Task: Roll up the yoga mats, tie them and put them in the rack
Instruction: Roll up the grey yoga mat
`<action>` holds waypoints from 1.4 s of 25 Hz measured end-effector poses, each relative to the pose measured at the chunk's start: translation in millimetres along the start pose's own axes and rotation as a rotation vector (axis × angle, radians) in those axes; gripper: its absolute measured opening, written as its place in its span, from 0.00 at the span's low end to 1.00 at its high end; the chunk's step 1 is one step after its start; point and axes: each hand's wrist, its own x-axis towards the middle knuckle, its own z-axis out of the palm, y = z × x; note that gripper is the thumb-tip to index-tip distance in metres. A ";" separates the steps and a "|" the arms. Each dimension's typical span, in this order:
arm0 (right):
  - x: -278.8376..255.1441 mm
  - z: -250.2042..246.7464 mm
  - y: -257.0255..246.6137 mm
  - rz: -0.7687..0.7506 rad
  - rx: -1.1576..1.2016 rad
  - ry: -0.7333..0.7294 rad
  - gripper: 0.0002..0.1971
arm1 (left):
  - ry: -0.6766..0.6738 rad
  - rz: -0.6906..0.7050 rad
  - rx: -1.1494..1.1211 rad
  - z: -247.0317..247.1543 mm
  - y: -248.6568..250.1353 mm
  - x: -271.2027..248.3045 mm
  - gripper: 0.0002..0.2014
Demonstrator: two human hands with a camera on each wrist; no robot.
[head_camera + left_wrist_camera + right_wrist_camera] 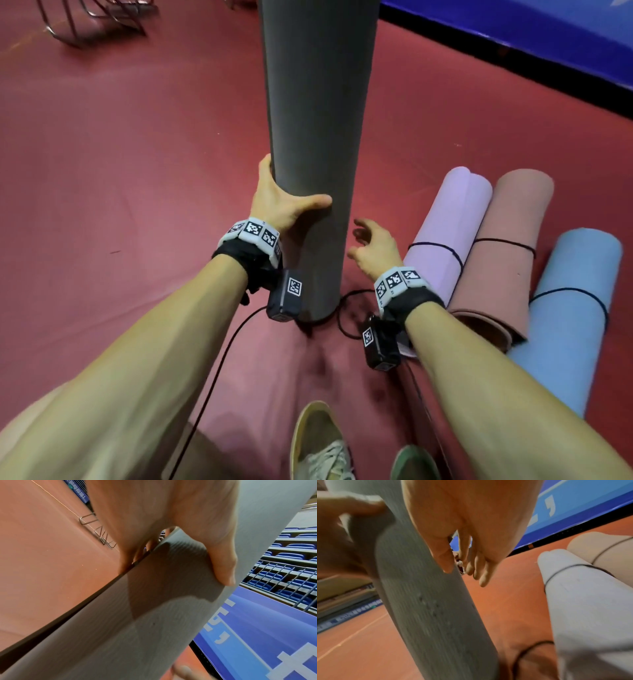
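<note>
Tying step: left hand (284, 202) grips the upright grey rolled mat (317, 120); right hand (371, 246), at 3 o'clock, fingers loose and empty, must next fetch the black cord (346, 308).

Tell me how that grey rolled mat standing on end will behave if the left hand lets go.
The grey mat stands tall on a narrow end, so it would probably tip. No cord binds it, so it may unroll. Only the left hand holds it; the right hand hovers beside it.
</note>
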 end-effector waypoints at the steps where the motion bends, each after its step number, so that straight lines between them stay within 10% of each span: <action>1: -3.4 7.1 17.1 0.052 -0.057 -0.016 0.31 | 0.037 0.014 -0.007 -0.8 -3.3 5.0 0.60; 9: 0.5 78.2 127.8 0.357 -0.314 -0.178 0.13 | 0.054 0.089 0.012 -0.1 -28.7 36.9 0.60; 22: 6.4 112.1 152.8 0.478 -0.670 -0.239 0.13 | 0.156 0.149 0.003 8.6 -46.0 20.5 0.60; 35: 35.4 -33.2 -60.2 -0.032 0.125 0.252 0.11 | -0.095 -0.072 0.139 8.6 -4.0 -0.4 0.69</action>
